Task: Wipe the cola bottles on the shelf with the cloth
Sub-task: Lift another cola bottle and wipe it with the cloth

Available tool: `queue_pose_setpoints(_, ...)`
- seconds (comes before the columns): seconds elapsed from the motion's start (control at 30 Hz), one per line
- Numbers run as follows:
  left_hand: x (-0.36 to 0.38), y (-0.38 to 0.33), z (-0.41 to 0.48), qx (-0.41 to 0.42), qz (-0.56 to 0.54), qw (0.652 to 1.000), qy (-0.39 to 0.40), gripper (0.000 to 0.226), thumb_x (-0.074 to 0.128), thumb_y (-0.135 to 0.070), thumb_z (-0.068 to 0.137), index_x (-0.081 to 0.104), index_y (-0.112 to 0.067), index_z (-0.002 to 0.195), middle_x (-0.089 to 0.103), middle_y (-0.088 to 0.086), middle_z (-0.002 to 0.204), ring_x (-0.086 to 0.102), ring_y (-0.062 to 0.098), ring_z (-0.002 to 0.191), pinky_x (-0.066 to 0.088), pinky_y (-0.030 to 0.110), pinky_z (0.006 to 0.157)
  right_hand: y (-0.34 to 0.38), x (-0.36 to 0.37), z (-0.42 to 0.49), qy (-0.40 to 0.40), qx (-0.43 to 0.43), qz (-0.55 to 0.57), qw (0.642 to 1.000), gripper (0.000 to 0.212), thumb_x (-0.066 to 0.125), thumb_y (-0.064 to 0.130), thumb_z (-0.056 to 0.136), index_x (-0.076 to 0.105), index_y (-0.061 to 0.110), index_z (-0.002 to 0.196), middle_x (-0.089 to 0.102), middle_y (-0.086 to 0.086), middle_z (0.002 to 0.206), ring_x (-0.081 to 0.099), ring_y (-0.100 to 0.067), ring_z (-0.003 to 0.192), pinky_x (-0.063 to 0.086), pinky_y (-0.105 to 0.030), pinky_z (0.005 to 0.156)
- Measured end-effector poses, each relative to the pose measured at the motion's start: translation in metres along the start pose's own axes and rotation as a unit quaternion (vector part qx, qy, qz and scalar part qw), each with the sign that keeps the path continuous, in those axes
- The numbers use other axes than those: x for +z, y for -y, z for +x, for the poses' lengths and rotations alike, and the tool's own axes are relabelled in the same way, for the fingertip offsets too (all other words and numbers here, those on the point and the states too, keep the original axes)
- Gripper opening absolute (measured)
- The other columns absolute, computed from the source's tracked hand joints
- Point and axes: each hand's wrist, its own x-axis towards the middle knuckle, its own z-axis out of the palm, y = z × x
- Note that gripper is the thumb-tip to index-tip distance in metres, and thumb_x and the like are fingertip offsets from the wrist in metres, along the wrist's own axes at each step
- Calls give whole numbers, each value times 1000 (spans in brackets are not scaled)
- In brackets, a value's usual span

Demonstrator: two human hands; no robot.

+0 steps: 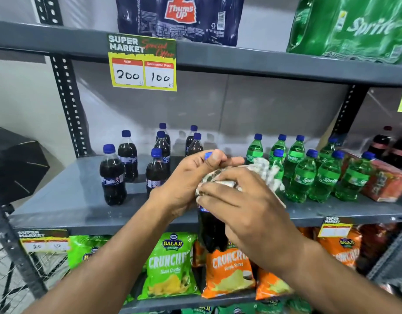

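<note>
Left hand (186,177) grip pinching cola bottle (210,230) at blue cap — right hand (238,200) grip pressing cloth (269,171) around bottle's upper part, held before shelf (66,200).

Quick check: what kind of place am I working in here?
Most likely a supermarket aisle: a yellow "Super Market" price tag on grey metal shelving, small dark cola bottles in rows, and crisp packets below.

Light: bright, even, coming from overhead.
Glare: shining on the grey shelf (59,189).
Edges: bending and blurring outward.
</note>
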Motion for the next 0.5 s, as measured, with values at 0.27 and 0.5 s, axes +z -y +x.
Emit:
queue_pose_setpoints(0.27,-8,-2,2,49,-40,997,-41,26,52,-32,92,61,-7,93,74,22,112,71,30,110,55,39,98,18,29,-46,28,-103,32,994,30,51,10,105,79,14,95,76,0,110,67,-29,98,53,-42,86)
queue_pose_setpoints(0.5,-1,0,8,73,-71,993,-62,34,66,-42,79,60,-10,90,74,21,112,70,30,109,55,39,97,8,27,-47,-61,64,180,980,34,52,-16,85,78,6,84,75,-1,113,57,-29,109,49,-39,94)
